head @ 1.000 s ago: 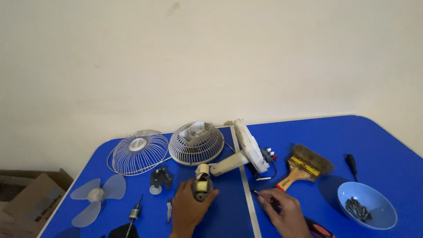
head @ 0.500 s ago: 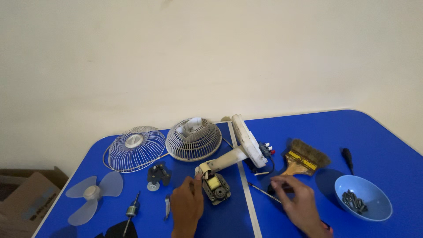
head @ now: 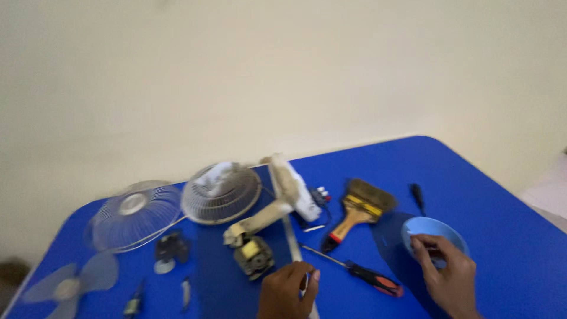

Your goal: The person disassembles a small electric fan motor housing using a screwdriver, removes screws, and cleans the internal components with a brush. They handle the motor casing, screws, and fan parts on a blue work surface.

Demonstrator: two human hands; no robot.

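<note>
My left hand [head: 288, 290] is at the bottom centre with its fingers curled in, thumb against forefinger, over the pale seam [head: 292, 239] of the blue table [head: 508, 195]. Nothing shows in it. Just to its upper left lies a small fan motor [head: 254, 257], apart from the hand. My right hand [head: 447, 276] is at the lower right, and its bent fingertips rest on the near rim of a light blue bowl [head: 431, 227]. A screwdriver with a red and black handle [head: 369, 276] lies on the table between the two hands.
A cream fan stand [head: 283, 198] lies behind the motor. Two wire grilles [head: 133, 212] [head: 221, 192] sit at the back left. A translucent fan blade [head: 68, 285] is at the far left. A black part [head: 171, 248], a paintbrush [head: 359, 211] and a small black tool [head: 417, 195] also lie about.
My left hand has let go of the motor and drawn back. My right hand has put the screwdriver down and moved right to the bowl. The view has swung right.
</note>
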